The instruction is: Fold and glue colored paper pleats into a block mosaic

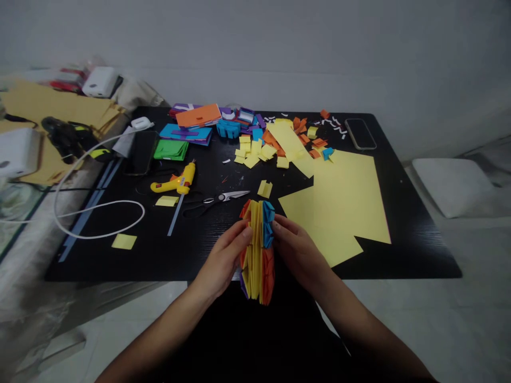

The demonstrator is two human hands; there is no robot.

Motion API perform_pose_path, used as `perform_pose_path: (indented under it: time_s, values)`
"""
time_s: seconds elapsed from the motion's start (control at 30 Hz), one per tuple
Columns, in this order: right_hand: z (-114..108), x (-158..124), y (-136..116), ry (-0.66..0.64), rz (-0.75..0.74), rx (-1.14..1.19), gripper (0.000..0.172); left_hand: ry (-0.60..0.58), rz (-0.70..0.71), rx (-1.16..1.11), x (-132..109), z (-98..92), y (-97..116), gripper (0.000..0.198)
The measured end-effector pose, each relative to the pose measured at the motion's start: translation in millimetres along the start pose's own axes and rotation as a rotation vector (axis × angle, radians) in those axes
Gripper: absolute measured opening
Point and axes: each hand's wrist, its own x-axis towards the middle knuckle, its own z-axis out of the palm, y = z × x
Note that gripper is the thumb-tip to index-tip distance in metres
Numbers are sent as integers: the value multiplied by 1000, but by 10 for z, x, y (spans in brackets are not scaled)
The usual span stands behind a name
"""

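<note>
A folded-paper model of yellow, orange, blue and purple pieces is held upright over the table's front edge. My left hand grips its left side, thumb on the yellow folds. On the opposite side my right hand is closed on the blue and orange part, its fingertips partly behind the paper. Just beyond the model lies a small folded yellow piece. A pair of scissors rests to the left of that piece, blades pointing right.
Large yellow sheets cover the table's right part. Behind are loose folded pieces, coloured paper stacks and a phone. At left lie a yellow glue gun, a second phone and a looping white cable.
</note>
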Motion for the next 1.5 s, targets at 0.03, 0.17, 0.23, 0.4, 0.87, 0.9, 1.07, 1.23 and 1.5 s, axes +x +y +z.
perform_pose_path:
  time_s: [0.03, 0.17, 0.23, 0.4, 0.87, 0.9, 1.07, 1.23, 1.5]
  values:
    - [-9, -10, -15, 3, 10, -12, 42, -13, 27, 10, 5, -5, 2, 65]
    - [-53, -32, -90, -5, 88, -46, 47, -39, 122, 97, 33, -51, 11, 52]
    - [-68, -35, -127, -12, 104, -64, 48, -47, 130, 133, 42, -74, 22, 50]
    - [-75, -38, -166, -23, 83, -83, 47, 3, 153, 157, 36, -72, 57, 55]
    - [4, -132, -82, -29, -26, -121, 66, -22, 254, 281, 29, -75, 29, 55]
    - [27, -140, -74, -25, -32, -144, 67, -18, 262, 300, 29, -77, 24, 55]
    - [69, -143, -65, 16, 12, -138, 55, -37, 224, 221, 39, -101, -2, 48]
    - [30, -113, -50, 96, 139, 98, 45, 19, 107, 51, 48, -74, 12, 49]
    - [64, -99, 17, 80, 111, 52, 40, 3, 161, 123, 68, -74, -26, 42]
